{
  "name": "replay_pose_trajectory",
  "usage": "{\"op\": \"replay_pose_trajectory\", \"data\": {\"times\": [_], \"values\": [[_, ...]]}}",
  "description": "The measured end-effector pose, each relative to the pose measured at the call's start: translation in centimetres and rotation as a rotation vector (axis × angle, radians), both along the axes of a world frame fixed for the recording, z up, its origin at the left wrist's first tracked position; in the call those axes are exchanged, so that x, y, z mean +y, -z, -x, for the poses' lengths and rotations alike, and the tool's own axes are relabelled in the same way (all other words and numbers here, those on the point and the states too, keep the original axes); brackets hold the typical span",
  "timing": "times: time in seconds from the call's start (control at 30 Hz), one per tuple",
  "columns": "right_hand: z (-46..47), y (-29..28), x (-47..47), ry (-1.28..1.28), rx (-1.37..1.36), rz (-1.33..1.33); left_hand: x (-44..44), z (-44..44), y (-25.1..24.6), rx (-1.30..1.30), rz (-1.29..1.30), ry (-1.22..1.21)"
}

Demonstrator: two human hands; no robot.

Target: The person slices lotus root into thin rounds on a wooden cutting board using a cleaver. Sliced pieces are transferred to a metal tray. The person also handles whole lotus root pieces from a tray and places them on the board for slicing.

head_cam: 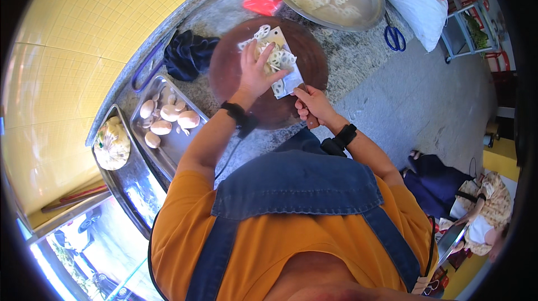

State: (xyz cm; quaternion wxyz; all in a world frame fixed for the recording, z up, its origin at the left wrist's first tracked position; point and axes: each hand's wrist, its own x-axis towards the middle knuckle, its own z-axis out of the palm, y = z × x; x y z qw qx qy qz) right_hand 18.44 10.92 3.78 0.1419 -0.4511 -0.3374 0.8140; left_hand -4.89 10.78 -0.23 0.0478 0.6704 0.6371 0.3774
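Observation:
My right hand (316,105) grips the wooden handle of a cleaver (295,77), whose broad blade lies flat over a round brown chopping board (231,91). Lotus root slices (281,59) are heaped on the blade. Spread over this heap, my left hand (257,69) touches the slices with its fingers apart; whether it grips any I cannot tell. A few more slices (262,32) show just beyond its fingertips. At the top, a metal basin (370,13) holds cloudy water with lotus root slices in it.
A red packet (262,1) lies behind the board, blue-handled scissors (394,38) right of the basin. At left are a dark cloth (187,55), a metal tray (136,126) of peeled root pieces and another tray (136,183) with a filled plastic bag. Another person (441,185) is at lower right.

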Motion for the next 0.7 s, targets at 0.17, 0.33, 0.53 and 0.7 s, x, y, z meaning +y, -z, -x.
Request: {"op": "replay_pose_trajectory", "data": {"times": [0.17,0.33,0.53,0.7], "values": [[1.0,-0.4,-1.1,-0.012,0.066,0.097,-0.7,-0.7,0.0,-0.031,-0.03,-0.084],[-0.1,-1.3,-1.0,-0.059,0.123,0.149,-1.2,-1.7,-1.4,-0.02,-0.076,-0.124],[-3.2,-3.9,2.5,-0.071,0.177,0.132,1.8,-4.5,-5.4,0.034,-0.146,-0.144],[-7.9,-6.2,10.3,-0.068,0.212,0.046,10.9,-8.9,-8.2,0.028,-0.274,-0.108]]}}
